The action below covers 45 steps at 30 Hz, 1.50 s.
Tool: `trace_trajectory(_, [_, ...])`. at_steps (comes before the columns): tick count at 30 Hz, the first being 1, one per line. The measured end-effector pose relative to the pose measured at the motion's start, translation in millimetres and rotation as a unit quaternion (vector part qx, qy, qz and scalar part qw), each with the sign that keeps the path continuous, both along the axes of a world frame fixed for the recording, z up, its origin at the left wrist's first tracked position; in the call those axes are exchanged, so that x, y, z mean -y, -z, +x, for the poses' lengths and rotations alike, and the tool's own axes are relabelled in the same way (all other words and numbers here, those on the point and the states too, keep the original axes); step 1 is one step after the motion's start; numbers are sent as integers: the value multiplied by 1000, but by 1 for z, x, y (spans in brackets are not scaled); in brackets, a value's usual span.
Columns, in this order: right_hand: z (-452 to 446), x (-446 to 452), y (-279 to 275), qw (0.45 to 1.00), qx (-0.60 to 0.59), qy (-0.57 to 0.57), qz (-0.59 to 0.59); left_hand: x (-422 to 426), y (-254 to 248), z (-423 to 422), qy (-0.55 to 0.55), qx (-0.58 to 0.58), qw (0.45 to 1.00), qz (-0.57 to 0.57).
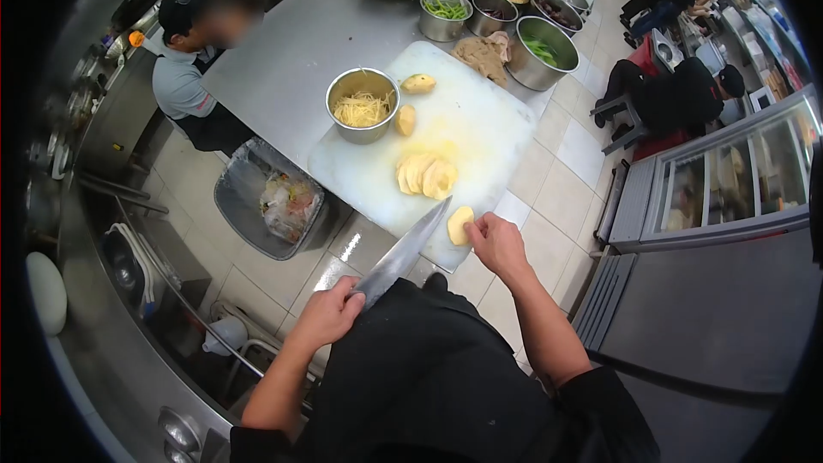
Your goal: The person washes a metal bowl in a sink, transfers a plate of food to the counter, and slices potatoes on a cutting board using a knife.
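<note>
My left hand (326,315) is closed round the handle end of a large kitchen knife (401,253); its blade slants up and right, the tip over the cutting board's near part. In the fingers of my right hand (499,244) is a pale yellow potato slice (460,226), at the board's near right edge. Just beyond the knife tip lies a fanned pile of potato slices (424,176) on the white cutting board (489,120). Farther back on the board are a peeled potato (405,120) and another potato (418,83). Beside them stands a steel pot of potato shreds (362,110).
A lined waste bin (266,201) stands left of the steel table (300,69). Behind the board are a brown cloth (483,56), a pot with green vegetables (542,51) and several ingredient bowls. One person (193,60) is at the left; others are at the right, near a glass-topped fridge (729,171).
</note>
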State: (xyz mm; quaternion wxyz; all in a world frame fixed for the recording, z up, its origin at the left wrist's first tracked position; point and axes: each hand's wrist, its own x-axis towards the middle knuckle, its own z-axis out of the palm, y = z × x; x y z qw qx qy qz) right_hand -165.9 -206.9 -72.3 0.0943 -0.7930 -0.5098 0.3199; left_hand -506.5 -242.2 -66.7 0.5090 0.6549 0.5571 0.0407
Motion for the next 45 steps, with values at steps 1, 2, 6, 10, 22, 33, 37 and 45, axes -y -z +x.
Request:
trace_trajectory(1, [3, 3, 2, 1000, -15, -6, 6, 2, -3, 4, -5, 5, 1000, 1])
trace_trajectory(2, [6, 6, 3, 998, -21, -15, 57, 5, -6, 9, -11, 10, 1000, 0])
trace_trajectory(6, [22, 9, 4, 978, -33, -94, 182, 17, -10, 24, 2, 11, 1000, -8])
trace_trajectory(10, [35, 3, 5, 962, -28, -191, 191, 40, -3, 40, -29, 5, 999, -20])
trace_trajectory(22, [49, -9, 23, 940, -73, -241, 231, 85, -25, 96, -134, -52, 989, -31])
trace_trajectory(33, [54, -15, 26, 930, -80, -274, 231, 104, -30, 120, -187, -47, 980, -52])
trace_trajectory(37, [55, -16, 29, 924, -79, -283, 243, 102, -21, 123, -199, -25, 977, -70])
trace_trajectory(45, [55, -18, 26, 928, -93, -279, 226, 104, -19, 128, -224, -14, 970, -92])
